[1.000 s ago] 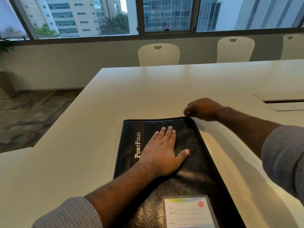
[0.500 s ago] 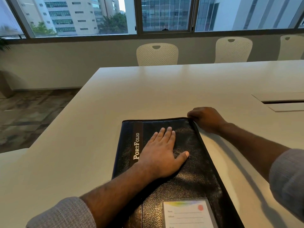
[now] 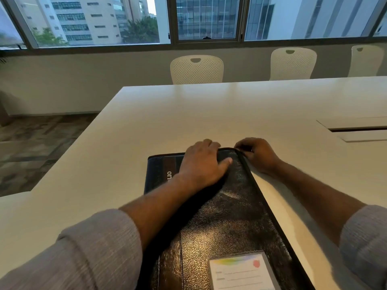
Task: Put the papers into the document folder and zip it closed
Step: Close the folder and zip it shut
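A black leather document folder [image 3: 230, 216] lies closed on the white table [image 3: 188, 114], with a brown stripe and a label card [image 3: 240, 271] in a clear pocket near me. My left hand [image 3: 202, 164] lies on its far end, fingers curled over the far edge and thumb on the cover. My right hand [image 3: 256, 153] sits at the far right corner, fingertips pinching something small at the zip track [image 3: 243, 155], likely the zip pull, which is hidden. No papers are in sight.
White chairs [image 3: 196, 69] stand along the table's far side under the windows. A recessed cable hatch [image 3: 356, 128] is set into the tabletop at the right. The table's left edge drops to a patterned floor [image 3: 41, 143].
My left hand slid from the middle of the cover up to the folder's far edge. My right hand shifted slightly at the far right corner. The view tilted down.
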